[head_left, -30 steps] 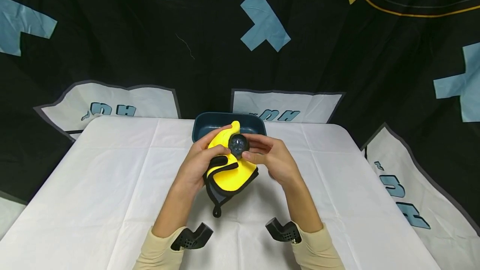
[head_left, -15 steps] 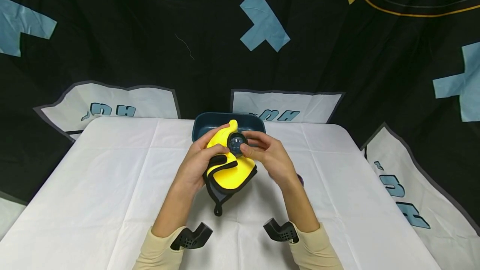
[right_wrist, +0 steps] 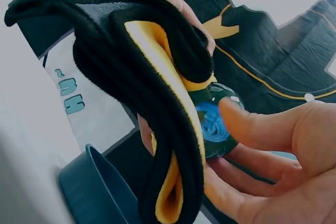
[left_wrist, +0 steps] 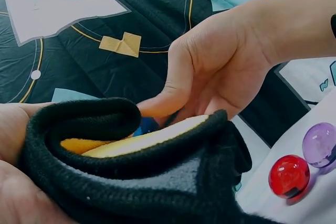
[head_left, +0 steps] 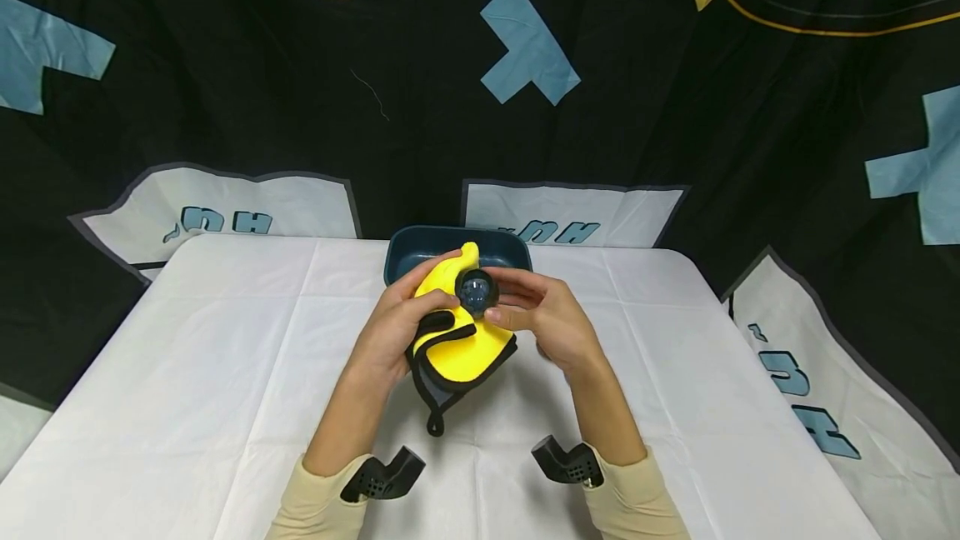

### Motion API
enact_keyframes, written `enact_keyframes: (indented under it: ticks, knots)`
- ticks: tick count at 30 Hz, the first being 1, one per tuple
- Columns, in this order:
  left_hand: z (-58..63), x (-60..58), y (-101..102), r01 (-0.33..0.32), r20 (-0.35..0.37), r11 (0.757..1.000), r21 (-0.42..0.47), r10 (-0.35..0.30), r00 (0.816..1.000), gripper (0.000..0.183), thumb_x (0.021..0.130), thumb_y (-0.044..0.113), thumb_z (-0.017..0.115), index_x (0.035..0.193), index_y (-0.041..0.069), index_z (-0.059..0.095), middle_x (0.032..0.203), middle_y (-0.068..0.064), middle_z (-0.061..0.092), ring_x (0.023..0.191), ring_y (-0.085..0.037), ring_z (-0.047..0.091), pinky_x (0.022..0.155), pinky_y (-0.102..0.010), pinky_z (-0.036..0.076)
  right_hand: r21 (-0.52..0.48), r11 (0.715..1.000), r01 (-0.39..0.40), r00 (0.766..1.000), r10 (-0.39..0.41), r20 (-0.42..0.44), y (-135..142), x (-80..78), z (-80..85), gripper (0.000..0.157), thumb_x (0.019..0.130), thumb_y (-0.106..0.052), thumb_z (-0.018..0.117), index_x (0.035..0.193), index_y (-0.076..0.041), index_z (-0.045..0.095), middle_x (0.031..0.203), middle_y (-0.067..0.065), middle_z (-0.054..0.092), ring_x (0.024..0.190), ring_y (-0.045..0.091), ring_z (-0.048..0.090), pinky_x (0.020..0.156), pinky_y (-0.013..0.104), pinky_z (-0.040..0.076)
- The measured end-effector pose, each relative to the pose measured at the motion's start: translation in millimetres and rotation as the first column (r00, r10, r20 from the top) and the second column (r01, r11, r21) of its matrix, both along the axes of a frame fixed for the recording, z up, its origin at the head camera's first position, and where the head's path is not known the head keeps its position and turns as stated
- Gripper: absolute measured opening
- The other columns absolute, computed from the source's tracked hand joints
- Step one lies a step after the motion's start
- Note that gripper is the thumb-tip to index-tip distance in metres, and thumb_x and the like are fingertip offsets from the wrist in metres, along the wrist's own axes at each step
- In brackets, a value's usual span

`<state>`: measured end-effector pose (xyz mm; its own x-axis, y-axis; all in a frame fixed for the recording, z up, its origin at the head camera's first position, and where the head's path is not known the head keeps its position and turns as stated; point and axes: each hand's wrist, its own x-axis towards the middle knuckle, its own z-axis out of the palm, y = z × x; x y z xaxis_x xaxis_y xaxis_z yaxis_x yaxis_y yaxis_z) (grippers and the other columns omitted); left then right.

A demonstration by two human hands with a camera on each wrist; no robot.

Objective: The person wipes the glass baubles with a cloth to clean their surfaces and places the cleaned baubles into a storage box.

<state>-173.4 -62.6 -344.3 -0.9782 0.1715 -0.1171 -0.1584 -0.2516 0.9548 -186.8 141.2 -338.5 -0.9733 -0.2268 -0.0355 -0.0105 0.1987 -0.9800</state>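
Observation:
My left hand (head_left: 396, 325) grips a folded yellow cloth (head_left: 468, 354) with black edging, a grey underside and a hanging loop. Against the cloth's yellow face is a clear, dark glass ball (head_left: 477, 292); the right wrist view shows a blue swirl inside it. My right hand (head_left: 553, 319) pinches this ball from the right, with thumb in front and fingers behind. Both hands are raised above the white table, and cloth folds hide part of the ball in the left wrist view.
A dark teal tray (head_left: 397, 263) stands at the table's far edge, just behind the hands. In the left wrist view, a red ball (left_wrist: 289, 176) and a purple ball (left_wrist: 319, 144) lie on the white tabletop (head_left: 225, 373). A black printed curtain (head_left: 420, 140) hangs behind.
The ball and cloth shifted slightly left and up with my right hand, then came back right. The purple ball glimpsed beside my right wrist half a second ago is now hidden in the head view.

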Motion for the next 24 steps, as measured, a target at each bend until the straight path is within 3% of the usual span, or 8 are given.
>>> enact_keyframes:
  ticks: [2,4,8,10,12,15,19,24]
  knots:
    - [0.0,0.4,-0.2,0.003,0.001,1.000,0.005,-0.003,1.000,0.057,0.088,0.007,0.065,0.141,0.030,0.060,0.147,0.000,0.049,0.129,-0.026,0.053,0.102,-0.035,0.054,0.015,1.000,0.027,1.000,-0.027,0.012,-1.0,-0.7,-0.5,0.049,0.084,-0.009,0.079,0.132,-0.008,0.066,0.123,0.012,0.071,0.109,0.025,0.070,0.093,0.032,0.058]
    - [0.3,0.7,-0.4,0.004,-0.003,1.000,0.009,-0.004,1.000,0.058,0.088,0.007,0.065,0.141,0.030,0.060,0.147,0.000,0.048,0.129,-0.026,0.053,0.101,-0.035,0.055,0.062,0.997,0.056,0.998,-0.058,0.031,-1.7,-0.9,-0.3,0.044,0.086,-0.018,0.080,0.127,-0.008,0.070,0.115,0.011,0.074,0.100,0.023,0.069,0.075,0.025,0.056]
    - [1.5,1.2,-0.6,0.003,-0.015,1.000,0.010,-0.003,1.000,0.058,0.088,0.006,0.064,0.141,0.029,0.060,0.147,0.000,0.048,0.129,-0.026,0.053,0.100,-0.034,0.055,0.132,0.989,0.064,0.996,-0.070,0.045,-2.3,-1.5,-0.4,0.039,0.089,-0.032,0.077,0.118,-0.008,0.074,0.106,0.011,0.074,0.089,0.025,0.063,0.053,0.023,0.038]
    - [2.3,1.3,-0.4,0.004,-0.018,1.000,0.012,-0.004,1.000,0.058,0.088,0.006,0.065,0.141,0.030,0.060,0.147,0.001,0.048,0.129,-0.026,0.053,0.100,-0.034,0.056,0.144,0.988,0.059,0.997,-0.065,0.035,-2.3,-1.1,-0.3,0.039,0.090,-0.034,0.076,0.119,-0.008,0.073,0.107,0.011,0.074,0.092,0.026,0.062,0.057,0.023,0.043]
    - [2.9,1.3,-0.1,0.005,-0.020,1.000,0.017,-0.004,1.000,0.058,0.088,0.005,0.065,0.141,0.029,0.060,0.147,0.001,0.047,0.129,-0.026,0.053,0.099,-0.033,0.056,0.103,0.993,0.053,0.998,-0.054,0.012,-2.8,-0.4,-0.3,0.040,0.090,-0.030,0.076,0.124,-0.009,0.070,0.115,0.011,0.072,0.103,0.025,0.065,0.076,0.026,0.056]
    - [3.2,1.3,0.0,0.010,-0.022,1.000,0.027,-0.009,1.000,0.059,0.088,0.005,0.064,0.142,0.029,0.059,0.147,0.000,0.047,0.129,-0.025,0.053,0.099,-0.033,0.056,-0.012,1.000,0.020,0.999,-0.021,-0.032,-3.9,1.4,0.3,0.044,0.091,-0.020,0.075,0.133,-0.010,0.064,0.130,0.011,0.066,0.119,0.026,0.065,0.101,0.033,0.055]
    - [2.4,1.3,-0.5,0.008,-0.020,0.999,0.033,-0.007,1.000,0.058,0.089,0.005,0.064,0.142,0.029,0.059,0.146,-0.001,0.048,0.128,-0.026,0.054,0.099,-0.034,0.056,-0.105,0.994,-0.040,0.998,0.035,-0.048,-3.8,2.5,1.2,0.048,0.092,-0.010,0.072,0.139,-0.013,0.061,0.140,0.010,0.060,0.129,0.026,0.061,0.105,0.034,0.051]
    - [1.4,1.0,-0.7,-0.001,-0.011,1.000,0.029,0.002,1.000,0.057,0.088,0.006,0.065,0.141,0.028,0.060,0.146,0.000,0.049,0.129,-0.025,0.053,0.101,-0.034,0.055,-0.047,0.998,-0.053,0.998,0.054,0.021,-0.2,1.4,2.9,0.055,0.086,-0.005,0.076,0.137,-0.022,0.063,0.142,0.000,0.061,0.131,0.024,0.058,0.106,0.036,0.051]
